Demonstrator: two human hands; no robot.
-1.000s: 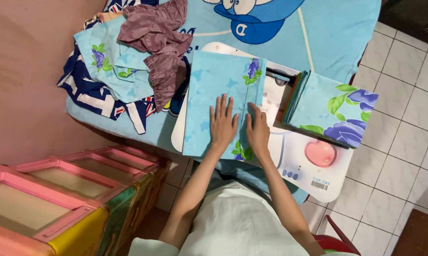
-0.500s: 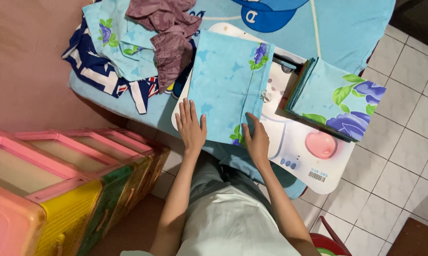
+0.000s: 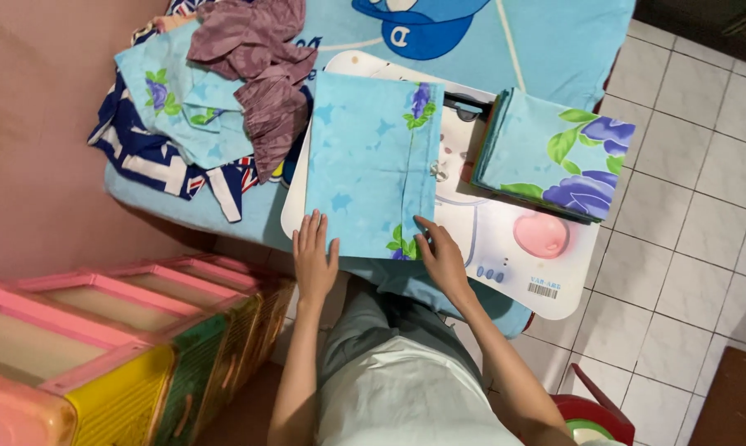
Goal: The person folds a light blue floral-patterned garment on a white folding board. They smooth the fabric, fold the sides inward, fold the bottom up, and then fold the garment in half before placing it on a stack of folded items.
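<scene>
head view: both hands lying flat, fingers spread
cloth (image 3: 371,161): light blue, folded, flower print, lying on white board (image 3: 546,268)
left hand (image 3: 314,260): touching near-left corner
right hand (image 3: 441,256): touching near-right corner

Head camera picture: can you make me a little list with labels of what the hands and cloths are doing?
left hand: flat, open, at near-left corner of blue cloth
right hand: open, at near-right corner
blue cloth: folded long, lying flat on white board
folded stack: flowered, right end of the board
loose clothes pile: left of the board
plastic crates: floor, bottom left
</scene>
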